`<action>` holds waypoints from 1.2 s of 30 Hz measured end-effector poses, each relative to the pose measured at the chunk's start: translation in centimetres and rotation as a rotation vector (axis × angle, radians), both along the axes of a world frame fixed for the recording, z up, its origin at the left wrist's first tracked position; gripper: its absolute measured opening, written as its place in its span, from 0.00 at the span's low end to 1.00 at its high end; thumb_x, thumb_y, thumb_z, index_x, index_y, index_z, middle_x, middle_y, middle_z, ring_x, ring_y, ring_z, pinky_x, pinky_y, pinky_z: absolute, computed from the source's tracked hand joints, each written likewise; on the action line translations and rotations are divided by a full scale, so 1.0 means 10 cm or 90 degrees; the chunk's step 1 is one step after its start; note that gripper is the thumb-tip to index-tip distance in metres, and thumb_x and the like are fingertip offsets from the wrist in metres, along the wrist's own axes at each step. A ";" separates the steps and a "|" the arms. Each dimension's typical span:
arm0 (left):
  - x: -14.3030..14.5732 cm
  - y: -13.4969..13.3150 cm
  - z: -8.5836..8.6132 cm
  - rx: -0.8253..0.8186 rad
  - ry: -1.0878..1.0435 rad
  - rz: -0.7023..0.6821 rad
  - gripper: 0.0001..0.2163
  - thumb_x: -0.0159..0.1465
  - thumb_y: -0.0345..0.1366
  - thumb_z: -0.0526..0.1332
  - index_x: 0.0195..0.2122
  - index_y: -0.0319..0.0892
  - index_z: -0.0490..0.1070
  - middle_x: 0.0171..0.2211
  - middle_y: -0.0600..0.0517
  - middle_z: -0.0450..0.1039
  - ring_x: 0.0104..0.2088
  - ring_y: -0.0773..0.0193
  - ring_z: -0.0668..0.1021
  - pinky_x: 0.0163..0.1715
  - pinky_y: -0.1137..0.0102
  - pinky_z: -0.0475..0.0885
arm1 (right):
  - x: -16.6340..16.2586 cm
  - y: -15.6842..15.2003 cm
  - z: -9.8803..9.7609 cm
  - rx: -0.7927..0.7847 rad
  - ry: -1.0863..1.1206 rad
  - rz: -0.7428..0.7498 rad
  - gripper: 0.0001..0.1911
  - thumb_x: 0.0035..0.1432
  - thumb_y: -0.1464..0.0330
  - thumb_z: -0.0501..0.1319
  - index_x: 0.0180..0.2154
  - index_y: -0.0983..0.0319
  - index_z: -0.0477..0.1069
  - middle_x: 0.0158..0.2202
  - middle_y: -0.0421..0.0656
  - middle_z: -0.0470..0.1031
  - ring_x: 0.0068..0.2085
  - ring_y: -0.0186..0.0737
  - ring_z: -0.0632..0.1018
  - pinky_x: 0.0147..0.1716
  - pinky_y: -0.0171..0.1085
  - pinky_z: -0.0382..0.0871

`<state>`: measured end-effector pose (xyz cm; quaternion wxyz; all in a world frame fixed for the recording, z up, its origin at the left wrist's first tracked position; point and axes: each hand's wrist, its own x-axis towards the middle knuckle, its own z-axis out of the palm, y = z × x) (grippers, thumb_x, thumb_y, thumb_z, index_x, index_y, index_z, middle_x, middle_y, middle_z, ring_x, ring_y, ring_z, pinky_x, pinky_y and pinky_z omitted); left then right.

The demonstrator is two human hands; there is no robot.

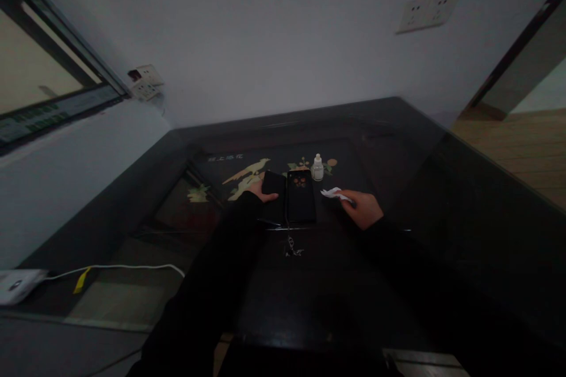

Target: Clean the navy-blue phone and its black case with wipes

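White wipe (332,192) sits pinched in the fingertips of the right hand (362,207), low over the dark bench (398,188), at about 3 o'clock from a black phone (301,203) lying back-up (its camera ring shows). Against the phone's 9 o'clock edge lies a black slab (274,209); phone or case, I cannot tell. The left hand (260,190) grips the slab's 10 o'clock corner, thumb laid over the top. A small white bottle (317,168) stands at 1 o'clock from the phone, and a small charm (292,248) lies at 6 o'clock.
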<state>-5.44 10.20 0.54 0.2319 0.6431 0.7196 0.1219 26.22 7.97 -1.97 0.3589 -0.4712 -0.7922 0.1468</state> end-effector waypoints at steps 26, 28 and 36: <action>0.58 -0.92 -0.04 -0.326 -1.282 -0.032 0.37 0.56 0.45 0.54 0.61 0.55 0.29 0.50 0.39 0.67 0.47 0.41 0.72 0.42 0.35 0.56 | -0.31 -0.18 0.26 -0.134 0.427 -0.091 0.10 0.55 0.65 0.59 0.37 0.62 0.73 0.37 0.43 0.78 0.38 0.43 0.79 0.40 0.42 0.73; 0.59 -0.98 -0.02 -0.346 -1.311 -0.039 0.35 0.57 0.45 0.52 0.61 0.59 0.30 0.52 0.41 0.65 0.49 0.40 0.70 0.41 0.35 0.56 | -0.43 -0.25 0.38 -0.059 0.322 -0.047 0.11 0.58 0.69 0.55 0.41 0.60 0.72 0.40 0.42 0.78 0.41 0.41 0.78 0.42 0.40 0.73; 0.72 -0.95 0.00 -0.208 -1.131 0.110 0.35 0.54 0.47 0.51 0.63 0.52 0.42 0.58 0.48 0.59 0.52 0.47 0.68 0.50 0.49 0.61 | -0.61 -0.26 0.44 0.315 -0.140 0.339 0.22 0.59 0.73 0.50 0.55 0.67 0.60 0.56 0.52 0.64 0.60 0.44 0.60 0.58 0.53 0.52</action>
